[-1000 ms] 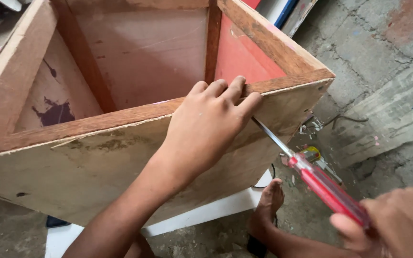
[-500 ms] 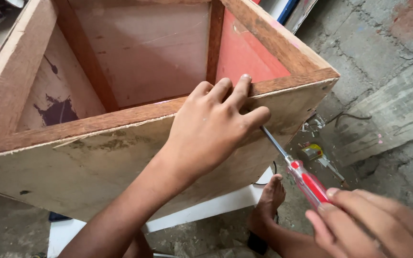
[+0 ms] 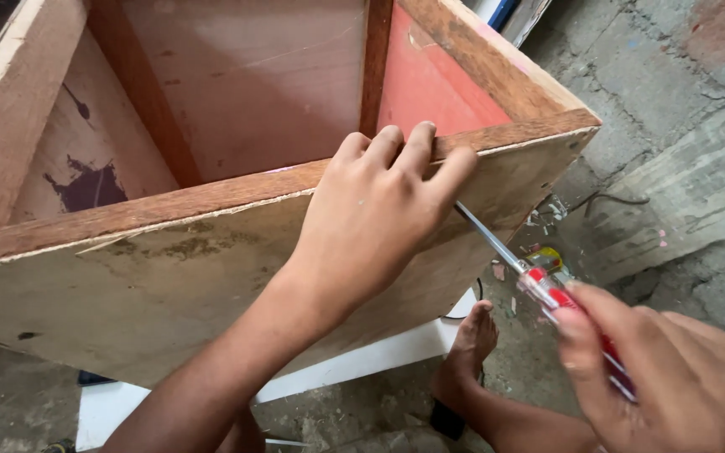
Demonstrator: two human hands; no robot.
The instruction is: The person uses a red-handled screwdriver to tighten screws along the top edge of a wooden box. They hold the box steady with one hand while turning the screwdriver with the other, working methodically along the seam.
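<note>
An open wooden box of plywood with brown framing fills the upper left. My left hand lies over its near top edge, fingers hooked on the rim close to the right corner. My right hand at the lower right grips the red-and-clear handle of a screwdriver. Its metal shaft runs up and left to the box's outer plywood face, and the tip is hidden under my left fingers.
The box rests on a white board. My bare foot stands on the rough concrete floor beneath the screwdriver. Small coloured scraps lie near the box corner, and a dark cable curls on the floor at right.
My right hand has shifted up along the screwdriver handle, covering more of it. My left hand stays on the box edge; the view has moved slightly closer.
</note>
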